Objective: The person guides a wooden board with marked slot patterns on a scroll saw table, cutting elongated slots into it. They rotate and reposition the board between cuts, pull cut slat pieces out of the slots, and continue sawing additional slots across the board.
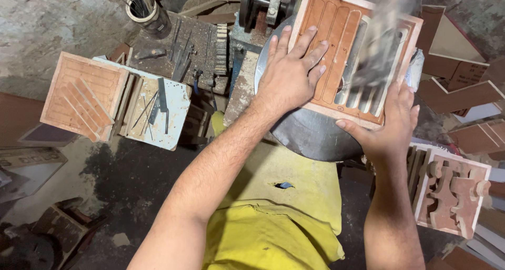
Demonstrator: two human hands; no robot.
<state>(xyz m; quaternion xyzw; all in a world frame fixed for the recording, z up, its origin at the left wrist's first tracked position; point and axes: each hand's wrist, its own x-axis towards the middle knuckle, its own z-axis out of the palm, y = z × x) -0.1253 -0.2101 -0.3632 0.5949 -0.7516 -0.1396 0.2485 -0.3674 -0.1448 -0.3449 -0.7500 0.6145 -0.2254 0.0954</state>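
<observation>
Dusty concrete floor and scrap wood fill the workshop around me; at far left a square wooden panel with cut slats lies on a stool, and beside it a pale board carries thin blades and files; behind them a tin can holds a bunch of rods; moving right, my left hand lies flat with fingers spread wide on the carved board, pressing its left half down onto the round metal table of the saw; past it a blurred blade runs up and down through the slotted part of the board; my right hand cups the near right edge, fingers wrapped over the rim and thumb stretched along the bottom; at far right another fretwork piece stands by my yellow cloth. I judge the main risk is my right fingers, which sit just beside the moving blade; a slip or sudden grab could pull them in; the thin ribs between slots could snap if I push too hard or twist; uneven pressure from my left palm could let the board chatter and spoil the cut line.
</observation>
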